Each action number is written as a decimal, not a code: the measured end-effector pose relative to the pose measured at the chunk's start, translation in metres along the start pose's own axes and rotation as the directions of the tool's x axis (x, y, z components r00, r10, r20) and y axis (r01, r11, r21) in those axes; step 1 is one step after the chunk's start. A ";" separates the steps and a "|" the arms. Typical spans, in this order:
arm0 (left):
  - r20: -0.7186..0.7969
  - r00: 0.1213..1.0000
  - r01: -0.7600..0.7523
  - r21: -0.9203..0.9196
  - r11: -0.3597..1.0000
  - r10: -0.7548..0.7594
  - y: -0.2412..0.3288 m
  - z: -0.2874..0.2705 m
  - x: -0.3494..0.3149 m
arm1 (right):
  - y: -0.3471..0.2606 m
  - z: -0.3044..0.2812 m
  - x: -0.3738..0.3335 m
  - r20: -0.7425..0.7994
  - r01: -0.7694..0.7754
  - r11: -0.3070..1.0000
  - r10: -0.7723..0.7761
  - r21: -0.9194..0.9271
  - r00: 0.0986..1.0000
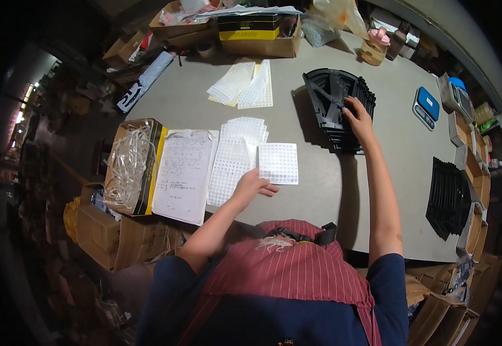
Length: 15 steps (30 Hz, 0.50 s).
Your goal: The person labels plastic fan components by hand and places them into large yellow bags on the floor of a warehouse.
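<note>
Centre is filled by a broad grey table (pixel 320 213), its top well lit. At left, dim floor (pixel 60 150) is mostly lost in shadow. Bright lights (pixel 29 92) are seen far left. A pale ledge (pixel 470 49) is seen at far right.

Around the grey counter (pixel 311 219) sit a brown cardboard carton (pixel 262 47) with a black-and-yellow panel at twelve o'clock, a pink-lidded tan cup (pixel 374 52) between one and two, a flat blue-topped weighing scale (pixel 427 108) at two, and an open box (pixel 152 173) of tangled whitish strips (pixel 128 161) at nine.
</note>
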<state>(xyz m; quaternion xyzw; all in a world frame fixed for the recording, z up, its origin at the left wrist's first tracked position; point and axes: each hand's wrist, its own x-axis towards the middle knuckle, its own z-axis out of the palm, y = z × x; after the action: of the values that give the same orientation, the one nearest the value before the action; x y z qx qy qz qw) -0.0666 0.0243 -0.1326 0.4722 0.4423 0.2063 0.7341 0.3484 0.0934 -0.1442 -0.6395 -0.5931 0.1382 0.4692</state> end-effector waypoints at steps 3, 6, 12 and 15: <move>-0.013 1.000 0.000 0.009 1.000 0.000 0.000 0.001 0.000 | -0.020 -0.001 -0.011 -0.129 0.111 0.966 -0.144 -0.235 0.981; -0.039 0.999 0.000 0.004 1.000 0.000 0.002 0.003 -0.003 | -0.071 0.001 -0.032 -0.214 0.288 0.943 -0.320 -0.168 0.923; -0.073 0.996 0.049 -0.021 0.999 -0.050 -0.001 0.007 0.000 | -0.130 0.020 -0.104 0.160 0.259 0.943 -0.295 0.210 0.942; -0.073 0.993 0.089 -0.003 0.996 -0.089 0.005 0.011 -0.001 | -0.140 0.033 -0.129 0.348 0.276 0.946 -0.321 0.173 0.881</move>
<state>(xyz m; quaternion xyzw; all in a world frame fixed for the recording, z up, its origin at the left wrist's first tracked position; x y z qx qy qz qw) -0.0570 0.0202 -0.1263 0.4443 0.4893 0.1907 0.7258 0.2032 -0.0271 -0.1038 -0.4739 -0.7532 0.2173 0.4011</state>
